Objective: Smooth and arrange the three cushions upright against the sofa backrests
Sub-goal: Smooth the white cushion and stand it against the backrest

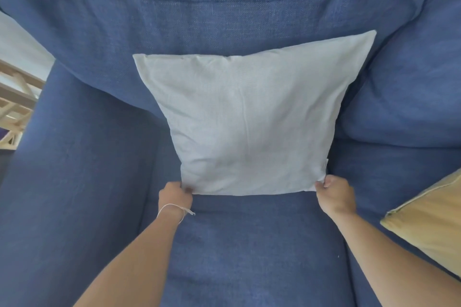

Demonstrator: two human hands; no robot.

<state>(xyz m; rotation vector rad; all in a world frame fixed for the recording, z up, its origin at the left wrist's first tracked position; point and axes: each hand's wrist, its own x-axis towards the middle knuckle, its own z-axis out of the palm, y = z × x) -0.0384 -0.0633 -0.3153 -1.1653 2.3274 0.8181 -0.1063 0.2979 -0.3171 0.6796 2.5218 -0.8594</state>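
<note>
Fingers of the left hand [174, 195] and right hand [335, 194] pinch the two bottom corners of the pale grey cushion [249, 122], which stands between and above them, leaning against the blue sofa backrest [224, 20].

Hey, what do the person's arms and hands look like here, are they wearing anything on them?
Both forearms are bare, with no sleeves in view and no gloves. The left hand has a thin pale string tied around the wrist as a bracelet, knotted with short loose ends sticking out to one side. The right hand wears nothing visible: no watch, band or ring can be seen.
</note>
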